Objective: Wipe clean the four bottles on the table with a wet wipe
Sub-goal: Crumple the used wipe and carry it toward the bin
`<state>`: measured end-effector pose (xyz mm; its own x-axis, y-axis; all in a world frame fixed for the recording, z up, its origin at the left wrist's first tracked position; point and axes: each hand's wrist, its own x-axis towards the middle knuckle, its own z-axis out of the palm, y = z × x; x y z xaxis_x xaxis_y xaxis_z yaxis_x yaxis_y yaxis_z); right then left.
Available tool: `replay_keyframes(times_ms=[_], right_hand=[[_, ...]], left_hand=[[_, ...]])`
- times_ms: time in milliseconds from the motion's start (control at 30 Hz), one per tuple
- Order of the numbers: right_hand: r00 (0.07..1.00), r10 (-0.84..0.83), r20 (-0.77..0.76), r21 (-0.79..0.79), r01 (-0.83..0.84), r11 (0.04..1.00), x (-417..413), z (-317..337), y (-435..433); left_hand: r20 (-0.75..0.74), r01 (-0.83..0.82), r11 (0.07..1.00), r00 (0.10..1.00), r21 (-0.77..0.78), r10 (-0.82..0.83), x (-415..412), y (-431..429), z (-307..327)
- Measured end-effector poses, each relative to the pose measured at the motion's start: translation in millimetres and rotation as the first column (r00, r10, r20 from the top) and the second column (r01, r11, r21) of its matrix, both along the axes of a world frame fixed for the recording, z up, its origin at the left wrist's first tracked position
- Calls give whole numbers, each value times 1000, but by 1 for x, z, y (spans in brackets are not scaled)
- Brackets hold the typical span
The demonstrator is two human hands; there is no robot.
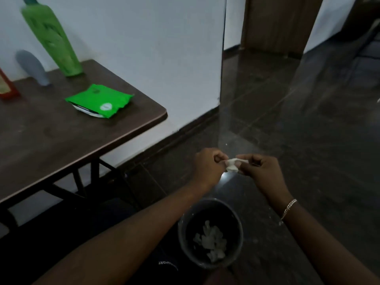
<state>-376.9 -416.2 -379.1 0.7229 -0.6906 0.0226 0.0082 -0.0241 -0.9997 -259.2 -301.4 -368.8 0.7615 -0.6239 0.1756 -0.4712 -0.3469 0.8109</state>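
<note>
Both the left hand (207, 166) and right hand (259, 171) pinch a crumpled, apparently used wet wipe (233, 165) between them above the floor bin (236, 221), well apart from the green bottle (53, 38) on the table (61, 140).

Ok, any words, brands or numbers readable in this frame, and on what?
Nothing reads clearly.
green pack: white oval logo, too blurred.
green bottle: label blurred.
red bottle: label blurred, partly cut off.
dark clothing: small white lettering, illegible.
wipe: no print visible.
</note>
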Motion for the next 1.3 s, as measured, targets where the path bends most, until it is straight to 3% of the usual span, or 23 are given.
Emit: replay_keyframes(times_ms=[267,567,833,1033,1167,1300], right_hand=[[965,-8,-264,202,63,977,-18,-126,5],[829,51,-557,195,71,978,-4,-200,38],[745,22,-667,62,25,998,11,-217,53],[664,58,-745,-77,-172,982,11,-215,61],[682,47,-730,-73,-146,987,7,-209,64],[724,-34,-688,-211,-155,965,2,-197,63]], left_hand=[[-195,86,928,981,362,-15,-9,-5,-111],[-293,101,805,952,584,93,3,19,-172],[-307,124,763,946,634,102,14,26,-195],[-319,173,688,943,705,90,21,35,-200],[-334,185,693,939,697,85,22,36,-194],[-249,185,689,969,701,-7,20,38,-181]])
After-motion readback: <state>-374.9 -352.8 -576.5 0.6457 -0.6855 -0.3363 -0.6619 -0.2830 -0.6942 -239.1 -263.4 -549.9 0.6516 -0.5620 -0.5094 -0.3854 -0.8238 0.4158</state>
